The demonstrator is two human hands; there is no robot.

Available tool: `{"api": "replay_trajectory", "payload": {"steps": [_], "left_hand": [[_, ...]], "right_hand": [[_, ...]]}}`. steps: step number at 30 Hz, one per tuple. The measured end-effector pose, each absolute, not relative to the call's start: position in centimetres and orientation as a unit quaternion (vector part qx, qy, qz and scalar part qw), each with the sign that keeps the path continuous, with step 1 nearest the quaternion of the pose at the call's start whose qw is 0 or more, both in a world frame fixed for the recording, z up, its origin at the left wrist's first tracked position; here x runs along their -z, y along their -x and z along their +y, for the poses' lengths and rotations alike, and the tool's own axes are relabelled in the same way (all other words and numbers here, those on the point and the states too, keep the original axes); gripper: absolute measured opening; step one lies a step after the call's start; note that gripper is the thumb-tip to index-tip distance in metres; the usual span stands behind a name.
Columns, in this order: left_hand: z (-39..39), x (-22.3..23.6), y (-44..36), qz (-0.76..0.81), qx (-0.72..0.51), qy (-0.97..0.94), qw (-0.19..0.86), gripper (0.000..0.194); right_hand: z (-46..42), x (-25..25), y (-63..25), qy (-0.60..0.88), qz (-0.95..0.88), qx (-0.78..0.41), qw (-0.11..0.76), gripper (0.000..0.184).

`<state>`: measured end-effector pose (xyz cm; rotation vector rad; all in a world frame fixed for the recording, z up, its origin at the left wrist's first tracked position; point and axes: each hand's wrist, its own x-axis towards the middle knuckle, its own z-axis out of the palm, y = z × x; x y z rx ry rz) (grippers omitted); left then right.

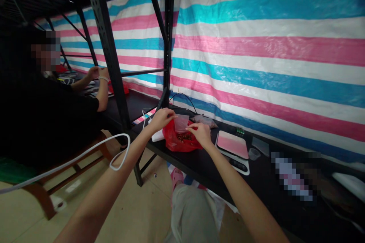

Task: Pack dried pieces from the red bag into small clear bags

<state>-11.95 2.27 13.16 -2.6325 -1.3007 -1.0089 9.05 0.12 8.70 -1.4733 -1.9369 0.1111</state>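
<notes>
A small clear plastic bag is held up between my two hands. My left hand pinches its upper left side. At its lower right side, the fingertips of my right hand are closed on it. Directly beneath is an opened red plastic bag with many small brownish pieces inside, too small to identify. Behind my right hand lies a clear bag with similar-looking contents. A digital scale with a pinkish, reflective top sits to the right of my right hand.
Right of the scale are a small clear cup and a flat clear bag. Green batteries lie behind it. A black rack post stands at left, near a seated person. A white cable loops past my left forearm.
</notes>
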Motion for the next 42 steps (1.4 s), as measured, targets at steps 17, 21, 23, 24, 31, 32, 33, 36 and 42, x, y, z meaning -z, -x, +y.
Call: {"api": "replay_trajectory", "payload": {"steps": [17,21,23,24,31,32,33,36,42], "left_hand": [[2.3,-15.8,8.5,-0.418,0.278,0.865,0.018,0.017],[2.1,-16.3,8.0,-0.377,0.316,0.87,-0.038,0.019],[1.7,-16.7,7.4,-0.333,0.376,0.863,-0.049,0.04],[1.4,-16.8,7.0,-0.318,0.418,0.85,-0.046,0.054],[0.4,-14.5,1.4,-0.33,0.447,0.819,-0.143,0.023],[0.7,-14.1,0.2,-0.321,0.441,0.819,-0.18,0.02],[1.1,-13.7,-1.1,-0.317,0.459,0.801,-0.218,0.021],[2.3,-12.6,-5.4,-0.308,0.531,0.714,-0.335,0.037],[3.0,-9.5,-13.6,-0.239,0.508,0.708,-0.429,0.017]], "right_hand": [[-0.7,-8.5,-9.0,0.537,-0.783,-0.012,0.312,0.028],[-0.7,-8.4,-9.7,0.531,-0.772,0.009,0.35,0.027],[-0.5,-8.5,-10.4,0.533,-0.742,0.006,0.408,0.024],[-0.3,-8.6,-11.0,0.53,-0.722,-0.003,0.445,0.023],[-0.4,-9.5,-18.4,0.482,-0.626,-0.12,0.601,0.03],[-0.6,-9.6,-19.8,0.487,-0.626,-0.122,0.597,0.029],[-0.9,-9.6,-21.2,0.492,-0.622,-0.12,0.597,0.029],[-1.8,-9.4,-25.1,0.512,-0.594,-0.109,0.611,0.029],[-3.1,-7.1,-30.3,0.546,-0.548,-0.069,0.63,0.028]]}}
